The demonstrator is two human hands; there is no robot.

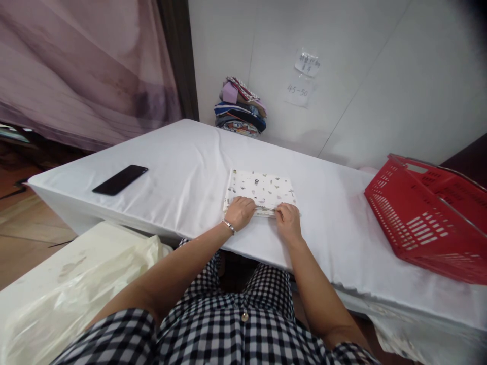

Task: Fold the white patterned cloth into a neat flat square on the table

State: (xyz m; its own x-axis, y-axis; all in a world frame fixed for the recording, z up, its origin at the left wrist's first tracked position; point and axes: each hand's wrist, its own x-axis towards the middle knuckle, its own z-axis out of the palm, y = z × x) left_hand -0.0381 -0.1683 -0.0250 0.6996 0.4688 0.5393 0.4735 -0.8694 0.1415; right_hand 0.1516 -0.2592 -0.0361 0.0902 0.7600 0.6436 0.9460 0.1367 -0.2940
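A folded white cloth (262, 185) with a small scattered print lies on the white-covered table in front of me. My left hand (240, 212), with a bracelet at the wrist, is closed on the cloth's near edge, left of its middle. At the near right corner my right hand (288, 219) pinches the same edge between thumb and fingers. Between the two hands the folded layers show along the edge. The fingertips are partly hidden under the cloth.
A black phone (120, 180) lies on the tablecloth (178, 187) at the left. A red plastic basket (426, 218) stands at the right. Folded clothes (240, 109) are stacked by the wall behind. A plastic bag (91, 289) covers a pale surface at lower left.
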